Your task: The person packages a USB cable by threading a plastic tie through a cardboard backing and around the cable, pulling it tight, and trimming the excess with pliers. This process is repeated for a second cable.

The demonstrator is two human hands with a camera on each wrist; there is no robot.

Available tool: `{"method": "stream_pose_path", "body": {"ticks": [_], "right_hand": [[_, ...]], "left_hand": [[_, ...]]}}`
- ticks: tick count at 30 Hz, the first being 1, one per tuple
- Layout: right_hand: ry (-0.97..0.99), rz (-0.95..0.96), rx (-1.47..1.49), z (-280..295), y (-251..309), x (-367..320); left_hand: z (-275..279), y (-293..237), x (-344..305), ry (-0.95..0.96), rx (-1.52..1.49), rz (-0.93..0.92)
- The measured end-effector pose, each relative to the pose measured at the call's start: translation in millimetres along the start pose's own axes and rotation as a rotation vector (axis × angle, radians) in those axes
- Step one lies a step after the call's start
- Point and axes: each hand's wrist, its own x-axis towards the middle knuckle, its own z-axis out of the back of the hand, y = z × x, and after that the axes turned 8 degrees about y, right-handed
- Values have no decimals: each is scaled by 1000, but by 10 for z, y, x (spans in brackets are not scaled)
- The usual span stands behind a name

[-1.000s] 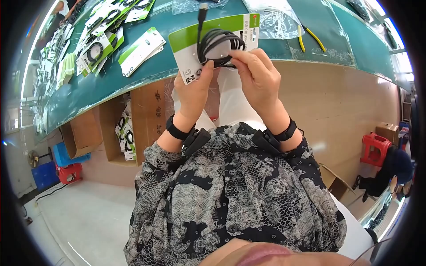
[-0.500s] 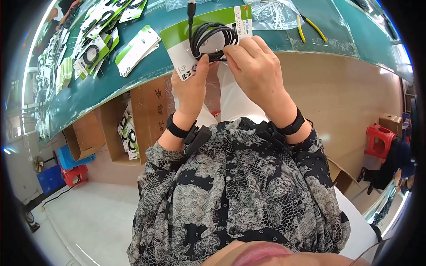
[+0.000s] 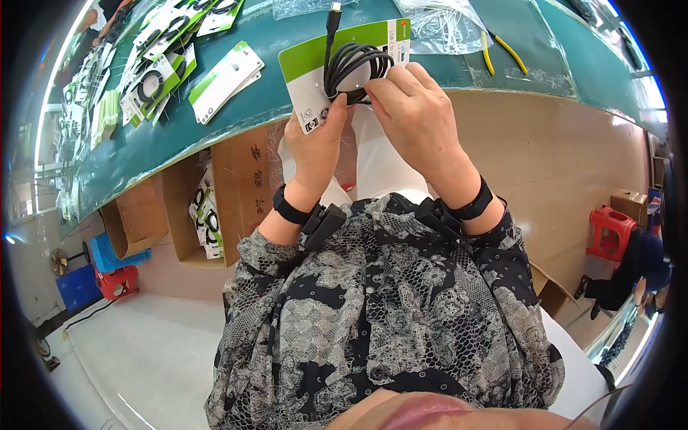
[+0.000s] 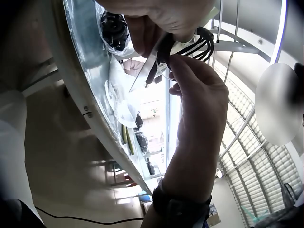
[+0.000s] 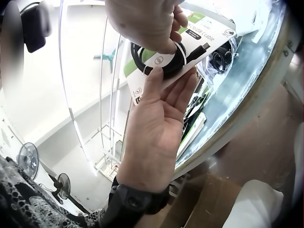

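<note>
A green and white cardboard packaging card (image 3: 301,68), printed for a USB-C cable, is held up over the table's front edge. My left hand (image 3: 315,147) grips its lower left part, thumb in front and fingers behind. On the card's face lies a coiled black USB-C cable (image 3: 334,68), one plug pointing up past the top edge. My right hand (image 3: 419,107) pinches the lower right side of the coil. A thin white tie (image 5: 183,53) loops round the cable beside the right fingertips in the right wrist view. The right fingertips are partly hidden in the head view.
On the green table (image 3: 272,100) lie a pile of carded cables (image 3: 150,86), flat cards (image 3: 226,82), a clear bag of white ties (image 3: 444,32) and yellow-handled pliers (image 3: 510,54). Below the table, a cardboard box (image 3: 236,186) contains more carded cables.
The card and coil shift slightly left, then back right in the head view. The right hand turns a little, and its fingers close in at the coil's lower right side.
</note>
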Motion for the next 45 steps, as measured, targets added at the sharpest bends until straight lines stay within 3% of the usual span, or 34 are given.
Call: {"method": "stream_pose_path", "body": {"ticks": [9,13,16,22,25,26,28,29,32,33,35,36,39,43,45], "right_hand": [[26,-41,84,-37,16,11],[39,-61,71,-100,70,-29],[-8,-184,194,-95,112,-27],[-5,-167,143,-191,86,-37],[-17,-146,125,-180,57,-44],[-105,-111,171,-102,6,-49],[-281,-28,271,18,-122,-47],[-279,-21,281,8,-208,-75],[-130,-667,936,-95,-469,-219],[-132,-670,933,-153,-420,-257],[99,-681,1096,-302,-249,-290],[101,-683,1096,-348,-253,-312],[-20,-234,888,-487,-270,-365],[-85,-187,733,-578,-213,-405],[-175,-241,829,-709,-160,-406]], "left_hand": [[29,134,-24,46,259,-99],[-14,97,48,-42,-15,13],[-5,180,18,-22,79,2],[23,190,-32,1,196,-35],[33,151,-52,8,35,83],[41,117,-39,9,36,83],[86,0,25,20,-305,171],[119,-57,42,22,-473,214],[151,-214,10,95,-555,263],[133,-241,-7,140,-602,289],[77,-255,-31,156,-603,300],[49,-255,-50,166,-601,308],[11,-280,-127,176,-599,325],[-4,-338,-152,190,-597,311],[-12,-365,-156,196,-582,281]]}}
